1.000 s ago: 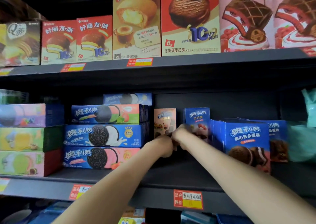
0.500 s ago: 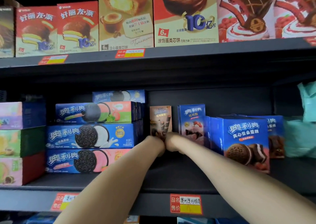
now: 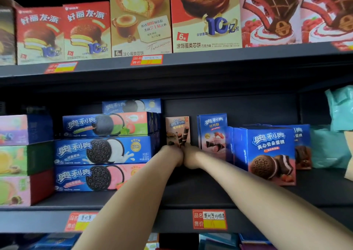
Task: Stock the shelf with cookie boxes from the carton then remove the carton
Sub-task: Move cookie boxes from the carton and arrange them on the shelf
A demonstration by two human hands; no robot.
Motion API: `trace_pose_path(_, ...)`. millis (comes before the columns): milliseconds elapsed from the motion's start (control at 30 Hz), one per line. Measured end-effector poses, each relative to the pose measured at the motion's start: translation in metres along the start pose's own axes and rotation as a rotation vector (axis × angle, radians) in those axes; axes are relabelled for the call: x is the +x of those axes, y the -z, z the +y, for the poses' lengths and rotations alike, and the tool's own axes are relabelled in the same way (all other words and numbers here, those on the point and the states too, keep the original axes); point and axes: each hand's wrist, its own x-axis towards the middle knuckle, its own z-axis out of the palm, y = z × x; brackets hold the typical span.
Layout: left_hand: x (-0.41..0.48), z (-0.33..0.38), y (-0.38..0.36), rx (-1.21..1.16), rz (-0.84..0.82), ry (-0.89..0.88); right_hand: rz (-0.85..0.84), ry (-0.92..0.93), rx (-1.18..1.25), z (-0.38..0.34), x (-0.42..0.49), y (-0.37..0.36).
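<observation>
A small brown cookie box (image 3: 177, 130) stands upright deep on the middle shelf (image 3: 191, 198), between a stack of flat blue cookie boxes (image 3: 105, 152) and a narrow blue box (image 3: 212, 129). Both my arms reach in side by side. My left hand (image 3: 172, 155) and my right hand (image 3: 192, 157) touch each other at the foot of the brown box. Their fingers curl round its lower edge and are mostly hidden behind the knuckles. The carton is out of view.
Larger blue cake boxes (image 3: 267, 154) stand to the right of my right arm, with teal bags (image 3: 336, 135) beyond them. Coloured flat boxes (image 3: 21, 160) are stacked at far left. The upper shelf (image 3: 191, 66) carries pie boxes close overhead. Price tags hang on the shelf edges.
Both hands have dropped from the middle of the brown box to its foot and closed up against each other. The brown box still stands in the same spot.
</observation>
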Motion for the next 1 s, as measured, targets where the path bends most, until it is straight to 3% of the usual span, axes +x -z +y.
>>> trace_pose_path(233, -0.051, -0.009, 0.033, -0.12, 0.115, -0.08, 0.121, 0.084, 0.033, -0.012, -0.051, 0.037)
trace_pose_path(300, -0.075, -0.013, 0.035, -0.215, 0.256, -0.08, 0.19, 0.113, 0.058, -0.019, -0.071, 0.051)
trace_pose_path(467, -0.155, -0.022, -0.006, -0.636, 0.805, -0.116, 0.471, 0.152, 0.196, -0.038, -0.132, 0.055)
trace_pose_path(567, -0.202, -0.015, -0.047, -0.778, 0.937, -0.054, 0.632, 0.327, 0.279, -0.049, -0.174, 0.028)
trace_pose_path(667, -0.24, -0.008, -0.094, -0.861, 0.939, 0.069, 0.706, 0.479, 0.375, -0.062, -0.212, -0.017)
trace_pose_path(733, -0.264, -0.006, -0.132, -0.861, 0.89, 0.175, 0.67, 0.53, 0.446, -0.074, -0.234, -0.054)
trace_pose_path(1000, -0.381, -0.003, -0.328, -0.85, 0.355, 0.784, -0.051, 0.632, 0.543, -0.139, -0.307, -0.258)
